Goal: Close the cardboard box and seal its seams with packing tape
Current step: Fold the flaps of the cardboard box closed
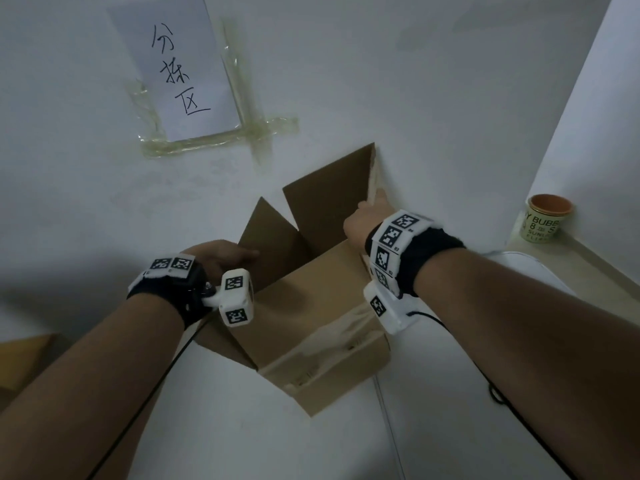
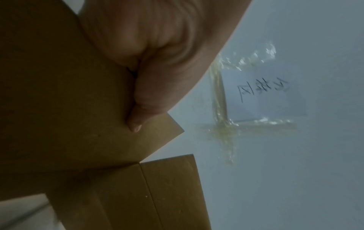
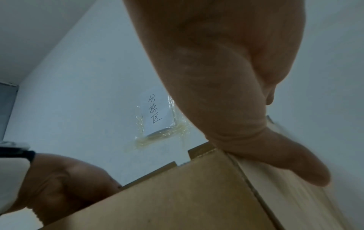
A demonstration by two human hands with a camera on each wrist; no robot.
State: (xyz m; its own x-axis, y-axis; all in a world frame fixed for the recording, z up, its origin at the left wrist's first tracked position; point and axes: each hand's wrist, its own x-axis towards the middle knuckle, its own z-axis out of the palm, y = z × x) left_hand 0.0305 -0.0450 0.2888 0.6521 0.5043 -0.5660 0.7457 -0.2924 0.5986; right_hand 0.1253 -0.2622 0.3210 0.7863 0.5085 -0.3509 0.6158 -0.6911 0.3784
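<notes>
A brown cardboard box (image 1: 311,306) stands on the white table (image 1: 450,427), its top flaps standing open. My left hand (image 1: 239,255) grips the left flap (image 1: 270,244); in the left wrist view the thumb (image 2: 135,123) presses on this flap (image 2: 69,109) and the fingers are hidden behind it. My right hand (image 1: 369,204) pinches the right edge of the tall far flap (image 1: 332,199). In the right wrist view its thumb (image 3: 285,163) lies along that flap's edge. Old torn tape (image 1: 332,344) clings to the box's near side. No tape roll is in view.
A handwritten paper sign (image 1: 180,71) is taped to the wall behind the box. A paper cup (image 1: 545,218) stands on a ledge at the right. Another piece of cardboard (image 1: 20,358) lies at the left edge. Black cables (image 1: 495,393) trail from both wrists.
</notes>
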